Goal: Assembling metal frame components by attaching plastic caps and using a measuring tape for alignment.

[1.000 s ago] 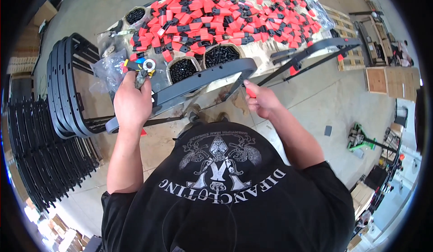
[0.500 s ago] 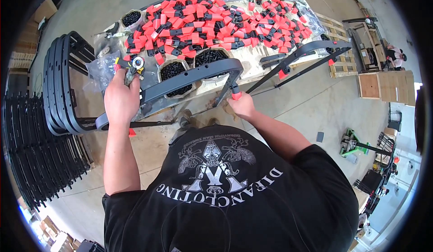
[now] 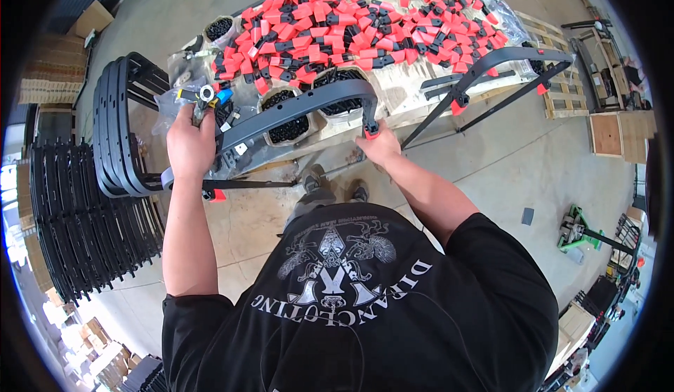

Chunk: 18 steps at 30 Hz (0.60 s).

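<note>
The curved gray frame bar point(image 3: 295, 111) runs left-right between both hands, right hand point(image 3: 379, 150) pinching its red-tipped end, left hand point(image 3: 189, 146) clamped on a hand tool point(image 3: 205, 97).

Two curved dark frames point(image 3: 302, 111) point(image 3: 505, 58), two hands point(image 3: 189, 146) point(image 3: 379, 150), one green pallet jack point(image 3: 579, 230).

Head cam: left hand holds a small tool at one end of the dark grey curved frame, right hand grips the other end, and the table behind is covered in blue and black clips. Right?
Not quite: the clips on the table are red and black, not blue. The head view shows this. The rest stands: the left hand holds a small tool at one end of the dark grey curved frame, and the right hand grips the other end.
</note>
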Each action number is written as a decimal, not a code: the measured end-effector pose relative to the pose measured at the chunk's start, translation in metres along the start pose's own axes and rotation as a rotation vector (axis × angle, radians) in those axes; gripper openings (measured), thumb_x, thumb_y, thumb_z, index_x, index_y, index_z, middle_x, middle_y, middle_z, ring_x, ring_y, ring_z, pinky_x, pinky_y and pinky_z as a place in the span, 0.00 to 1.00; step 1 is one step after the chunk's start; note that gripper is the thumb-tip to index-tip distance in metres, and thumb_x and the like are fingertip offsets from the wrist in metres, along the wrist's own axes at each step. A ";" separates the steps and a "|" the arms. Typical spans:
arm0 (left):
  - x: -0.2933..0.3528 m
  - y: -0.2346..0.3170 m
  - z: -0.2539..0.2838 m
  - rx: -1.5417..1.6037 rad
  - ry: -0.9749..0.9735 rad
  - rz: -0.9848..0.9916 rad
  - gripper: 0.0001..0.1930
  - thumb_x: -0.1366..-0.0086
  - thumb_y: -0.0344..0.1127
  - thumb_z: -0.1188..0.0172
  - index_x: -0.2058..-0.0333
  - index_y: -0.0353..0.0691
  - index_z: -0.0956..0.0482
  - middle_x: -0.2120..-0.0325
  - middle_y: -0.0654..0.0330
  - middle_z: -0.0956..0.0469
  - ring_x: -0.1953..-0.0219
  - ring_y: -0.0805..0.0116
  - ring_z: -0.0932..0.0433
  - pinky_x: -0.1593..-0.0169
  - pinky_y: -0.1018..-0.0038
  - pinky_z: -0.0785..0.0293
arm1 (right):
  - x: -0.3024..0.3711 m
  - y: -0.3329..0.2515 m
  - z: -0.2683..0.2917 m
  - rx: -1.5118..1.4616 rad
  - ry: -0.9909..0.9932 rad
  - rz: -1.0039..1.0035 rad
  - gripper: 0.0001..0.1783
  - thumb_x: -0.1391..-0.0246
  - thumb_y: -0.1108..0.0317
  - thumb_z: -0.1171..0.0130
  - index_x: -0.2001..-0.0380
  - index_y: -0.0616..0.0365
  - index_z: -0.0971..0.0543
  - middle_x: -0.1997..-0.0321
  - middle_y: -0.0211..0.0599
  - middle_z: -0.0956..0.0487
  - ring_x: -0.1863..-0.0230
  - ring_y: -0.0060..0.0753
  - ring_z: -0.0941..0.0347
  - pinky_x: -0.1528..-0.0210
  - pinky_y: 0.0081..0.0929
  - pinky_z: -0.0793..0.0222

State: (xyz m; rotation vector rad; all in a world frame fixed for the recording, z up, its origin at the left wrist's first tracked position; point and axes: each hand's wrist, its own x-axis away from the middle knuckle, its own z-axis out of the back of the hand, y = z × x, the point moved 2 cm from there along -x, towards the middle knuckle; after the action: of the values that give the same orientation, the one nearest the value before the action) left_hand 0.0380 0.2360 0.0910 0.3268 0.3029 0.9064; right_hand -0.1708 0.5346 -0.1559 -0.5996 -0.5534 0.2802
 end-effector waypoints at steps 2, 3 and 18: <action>0.006 0.002 0.003 0.021 0.166 -0.053 0.15 0.35 0.43 0.37 0.60 0.36 0.20 0.70 0.42 0.18 0.64 0.40 0.19 0.60 0.54 0.24 | -0.001 0.011 0.003 0.034 -0.105 0.072 0.36 0.55 0.47 0.29 0.54 0.67 0.26 0.55 0.61 0.18 0.49 0.59 0.20 0.46 0.47 0.26; 0.011 -0.002 0.003 0.073 0.269 -0.083 0.12 0.37 0.40 0.36 0.60 0.37 0.20 0.70 0.44 0.19 0.66 0.41 0.19 0.61 0.55 0.24 | 0.003 0.020 0.006 0.021 -0.109 0.090 0.36 0.55 0.47 0.29 0.54 0.67 0.26 0.55 0.61 0.18 0.49 0.59 0.20 0.46 0.47 0.26; 0.136 -0.077 -0.090 0.187 -0.527 0.212 0.19 0.37 0.42 0.40 0.57 0.31 0.22 0.65 0.35 0.18 0.57 0.39 0.18 0.53 0.52 0.23 | 0.129 0.330 0.059 -0.027 -0.177 -0.697 0.22 0.46 0.55 0.35 0.60 0.65 0.20 0.65 0.49 0.18 0.69 0.48 0.19 0.71 0.44 0.21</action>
State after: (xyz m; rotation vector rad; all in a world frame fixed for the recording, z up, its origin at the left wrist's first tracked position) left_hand 0.1366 0.3150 -0.0378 0.7644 -0.1386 0.9654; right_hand -0.1289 0.8756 -0.2610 -0.3777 -0.9005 -0.3370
